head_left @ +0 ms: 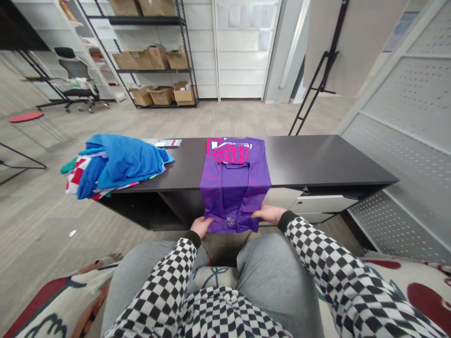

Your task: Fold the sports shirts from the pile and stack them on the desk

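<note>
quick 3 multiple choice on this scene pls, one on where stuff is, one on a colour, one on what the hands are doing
1. Where is the clothes pile relative to the purple shirt?
A) on the floor
B) on top of it
C) to its left on the black desk

2. What colour is the print on the shirt's far end?
A) green
B) pink
C) orange

3. What do the left hand and right hand touch?
A) the shirt's near end
B) the pile
C) nothing

1 C: the pile lies beside the shirt on the desktop.
2 B: pink bands cross the far end.
3 A: both hands rest on the near end.
</note>
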A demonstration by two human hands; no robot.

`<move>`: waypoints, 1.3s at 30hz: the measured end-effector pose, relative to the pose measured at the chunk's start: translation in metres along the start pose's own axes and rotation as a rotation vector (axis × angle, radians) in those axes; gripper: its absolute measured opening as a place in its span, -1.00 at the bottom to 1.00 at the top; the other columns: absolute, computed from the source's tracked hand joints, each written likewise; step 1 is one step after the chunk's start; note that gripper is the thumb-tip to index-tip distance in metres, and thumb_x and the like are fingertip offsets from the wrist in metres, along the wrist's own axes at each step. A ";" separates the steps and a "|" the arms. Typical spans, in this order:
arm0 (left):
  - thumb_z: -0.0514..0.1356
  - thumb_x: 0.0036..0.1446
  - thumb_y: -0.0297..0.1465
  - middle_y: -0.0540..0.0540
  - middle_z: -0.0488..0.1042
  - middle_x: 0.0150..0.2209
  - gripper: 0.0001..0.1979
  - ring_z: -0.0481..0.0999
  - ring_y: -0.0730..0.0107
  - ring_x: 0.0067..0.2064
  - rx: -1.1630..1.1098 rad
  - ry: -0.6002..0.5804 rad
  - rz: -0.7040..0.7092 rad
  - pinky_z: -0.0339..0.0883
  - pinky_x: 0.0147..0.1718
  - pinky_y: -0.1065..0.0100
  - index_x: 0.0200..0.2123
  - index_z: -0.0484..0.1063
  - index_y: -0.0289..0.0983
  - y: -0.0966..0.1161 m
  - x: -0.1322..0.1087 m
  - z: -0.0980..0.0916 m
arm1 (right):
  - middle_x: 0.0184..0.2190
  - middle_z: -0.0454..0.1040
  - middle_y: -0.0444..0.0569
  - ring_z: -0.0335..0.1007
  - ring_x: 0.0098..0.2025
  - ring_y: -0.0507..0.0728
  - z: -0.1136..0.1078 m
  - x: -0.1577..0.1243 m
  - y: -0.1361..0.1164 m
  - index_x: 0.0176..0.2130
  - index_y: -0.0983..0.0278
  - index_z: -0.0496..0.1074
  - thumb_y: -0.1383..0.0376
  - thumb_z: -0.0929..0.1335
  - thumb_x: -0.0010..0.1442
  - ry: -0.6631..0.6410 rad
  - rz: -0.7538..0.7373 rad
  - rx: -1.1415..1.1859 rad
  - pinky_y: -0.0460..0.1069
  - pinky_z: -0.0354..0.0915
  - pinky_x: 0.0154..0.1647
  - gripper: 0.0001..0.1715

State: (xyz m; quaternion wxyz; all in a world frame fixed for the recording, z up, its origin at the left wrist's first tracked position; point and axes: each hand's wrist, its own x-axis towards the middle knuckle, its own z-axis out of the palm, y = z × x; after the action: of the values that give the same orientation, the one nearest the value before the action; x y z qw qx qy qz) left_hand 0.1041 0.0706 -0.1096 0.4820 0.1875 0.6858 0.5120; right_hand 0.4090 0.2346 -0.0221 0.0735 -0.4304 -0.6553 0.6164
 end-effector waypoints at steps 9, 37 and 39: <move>0.59 0.03 -0.15 -0.10 0.68 -0.30 -0.46 0.62 0.31 -0.43 -0.315 -0.123 -0.011 0.45 -0.51 0.36 0.02 0.59 -0.22 0.050 -0.111 -0.007 | -0.22 0.72 0.00 0.64 -0.28 0.19 0.025 -0.091 -0.026 0.20 0.21 0.55 0.09 0.70 0.02 0.241 -0.032 0.615 0.08 0.59 -0.14 -0.17; 0.24 0.39 -0.56 -0.02 0.61 -0.33 -0.58 0.60 0.35 -0.34 0.952 -0.405 1.484 0.48 -0.26 0.37 0.19 0.67 -0.10 0.184 -0.129 -0.094 | -0.17 0.70 0.03 0.70 -0.17 0.20 0.002 -0.163 -0.071 0.09 0.06 0.75 0.35 0.44 0.51 0.498 -0.961 -0.522 0.03 0.62 -0.17 -0.69; 0.28 0.42 -0.52 -0.01 0.56 -0.37 -0.64 0.56 0.39 -0.37 0.833 -0.446 1.433 0.45 -0.31 0.40 0.17 0.70 -0.09 0.201 -0.133 -0.090 | -0.05 0.72 0.08 0.73 -0.05 0.23 -0.004 -0.165 -0.080 0.10 0.04 0.77 0.29 0.44 0.55 0.456 -0.973 -0.426 0.06 0.65 -0.05 -0.72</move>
State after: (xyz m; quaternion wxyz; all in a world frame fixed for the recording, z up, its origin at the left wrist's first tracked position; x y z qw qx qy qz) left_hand 0.0413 0.0050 0.1307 0.0575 0.8335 0.4232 0.3506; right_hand 0.4756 0.1402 0.1204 0.3996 -0.2069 -0.8551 0.2575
